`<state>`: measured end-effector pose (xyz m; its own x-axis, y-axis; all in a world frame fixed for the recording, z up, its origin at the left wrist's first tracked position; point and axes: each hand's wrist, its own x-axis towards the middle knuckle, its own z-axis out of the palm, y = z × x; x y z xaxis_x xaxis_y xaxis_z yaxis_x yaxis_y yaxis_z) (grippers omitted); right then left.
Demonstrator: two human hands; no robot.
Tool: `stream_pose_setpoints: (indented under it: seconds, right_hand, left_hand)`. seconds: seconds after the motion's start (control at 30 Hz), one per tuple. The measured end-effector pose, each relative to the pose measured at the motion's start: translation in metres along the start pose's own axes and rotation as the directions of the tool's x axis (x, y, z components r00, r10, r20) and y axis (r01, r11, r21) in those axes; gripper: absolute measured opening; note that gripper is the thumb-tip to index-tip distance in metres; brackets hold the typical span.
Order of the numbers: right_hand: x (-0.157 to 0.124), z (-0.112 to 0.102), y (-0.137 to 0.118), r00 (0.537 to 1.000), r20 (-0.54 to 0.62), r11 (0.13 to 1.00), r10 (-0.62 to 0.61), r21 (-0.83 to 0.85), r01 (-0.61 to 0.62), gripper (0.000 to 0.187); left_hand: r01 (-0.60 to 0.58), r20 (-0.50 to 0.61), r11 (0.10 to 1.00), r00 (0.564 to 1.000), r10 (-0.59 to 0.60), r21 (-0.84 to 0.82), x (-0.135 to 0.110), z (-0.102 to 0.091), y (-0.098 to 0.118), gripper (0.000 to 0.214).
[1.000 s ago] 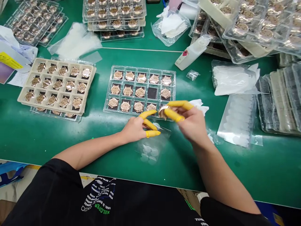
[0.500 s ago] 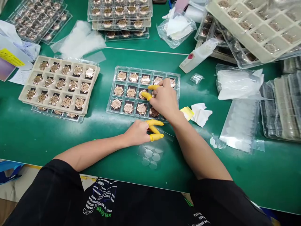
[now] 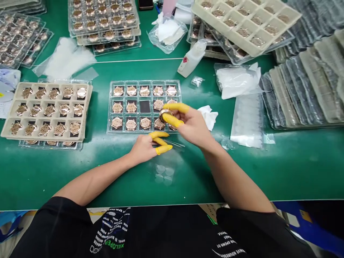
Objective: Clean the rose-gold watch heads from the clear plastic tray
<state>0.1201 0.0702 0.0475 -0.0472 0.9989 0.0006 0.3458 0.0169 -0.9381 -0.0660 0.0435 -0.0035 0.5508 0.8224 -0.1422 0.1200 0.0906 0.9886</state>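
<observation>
My right hand (image 3: 188, 123), with yellow finger cots, pinches a rose-gold watch case (image 3: 163, 115) just above the front right of a clear plastic tray (image 3: 114, 105) of watch cases. One middle cell (image 3: 144, 106) of that tray is bare and dark. My left hand (image 3: 146, 145), also in yellow cots, rests on the green mat in front of the tray, fingers curled on the edge of a clear film sheet (image 3: 164, 172) with round stickers.
A beige tray (image 3: 88, 95) full of watch cases sits left. Stacked clear trays (image 3: 103, 21) lie at the back, more trays (image 3: 242, 25) back right. A white bottle (image 3: 191, 59), plastic bags (image 3: 238, 80), a white cloth (image 3: 209, 115) and grey stacked trays (image 3: 303, 89) lie right.
My right hand went from in front of the tray into its middle row, then drew back holding a watch case. A middle cell now shows bare. My left hand stayed put.
</observation>
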Motion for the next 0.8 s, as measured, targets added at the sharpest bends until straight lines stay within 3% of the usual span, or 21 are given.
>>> stream_pose_setpoints:
  seconds: [0.1,0.2,0.3,0.4,0.43,0.47,0.5,0.53,0.57,0.6,0.63,0.67,0.73,0.8]
  right_hand:
    - [-0.032,-0.016,0.004,0.955,0.222,0.954,0.197,0.183,-0.239,0.055]
    - [-0.042,-0.014,0.013,0.876,0.360,0.860,0.322,0.275,-0.430,0.068]
    - [-0.040,-0.008,0.018,0.838,0.422,0.807,0.346,0.321,-0.495,0.073]
    - [-0.037,-0.014,0.020,0.833,0.441,0.841,0.333,0.260,-0.474,0.073]
    - [-0.037,-0.020,0.022,0.870,0.369,0.880,0.328,0.217,-0.423,0.069]
    - [-0.036,-0.029,0.026,0.924,0.219,0.926,0.312,0.145,-0.347,0.062]
    - [-0.036,-0.040,0.032,0.964,-0.004,0.963,0.268,0.025,-0.267,0.053]
    - [-0.036,-0.053,0.041,0.949,-0.262,0.968,0.174,-0.132,-0.214,0.044]
    - [-0.035,-0.065,0.051,0.874,-0.484,0.930,0.047,-0.299,-0.215,0.036]
    - [-0.034,-0.077,0.062,0.796,-0.602,0.864,-0.056,-0.429,-0.264,0.032]
    - [-0.032,-0.088,0.073,0.766,-0.635,0.804,-0.096,-0.503,-0.316,0.031]
    - [-0.030,-0.097,0.083,0.773,-0.629,0.767,-0.084,-0.536,-0.353,0.030]
    - [-0.028,-0.110,0.100,0.803,-0.595,0.747,-0.033,-0.548,-0.376,0.026]
    - [-0.027,-0.120,0.108,0.806,-0.589,0.760,-0.063,-0.552,-0.344,0.021]
  left_hand:
    - [0.021,-0.008,1.000,1.000,-0.022,-0.020,0.001,-0.001,-0.002,0.076]
    - [0.007,0.005,0.999,1.000,-0.007,0.041,0.001,-0.002,-0.002,0.070]
    - [-0.030,0.036,0.998,0.999,0.028,0.051,0.000,-0.004,0.001,0.060]
    - [-0.030,0.045,0.999,0.999,0.029,0.025,0.000,-0.004,0.003,0.051]
    - [-0.018,0.031,1.000,0.999,0.018,0.004,0.000,-0.004,0.003,0.051]
    - [-0.001,0.011,1.000,1.000,0.001,-0.020,0.000,-0.004,0.003,0.051]
    - [0.014,-0.016,0.999,1.000,-0.015,-0.046,0.001,-0.003,0.003,0.052]
    - [0.027,-0.041,0.997,0.999,-0.030,-0.069,0.001,-0.003,0.002,0.053]
    - [0.035,-0.059,0.996,0.997,-0.040,-0.086,0.002,-0.002,0.002,0.053]
    - [0.040,-0.066,0.994,0.997,-0.047,-0.097,0.002,-0.001,0.001,0.054]
    - [0.042,-0.065,0.994,0.997,-0.049,-0.105,0.002,-0.001,0.001,0.054]
    - [0.043,-0.061,0.993,0.997,-0.049,-0.109,0.002,0.000,0.000,0.055]
    - [0.045,-0.054,0.994,0.997,-0.050,-0.097,0.001,0.001,0.000,0.056]
    - [0.052,-0.062,0.996,0.996,-0.056,-0.074,0.000,0.000,0.000,0.057]
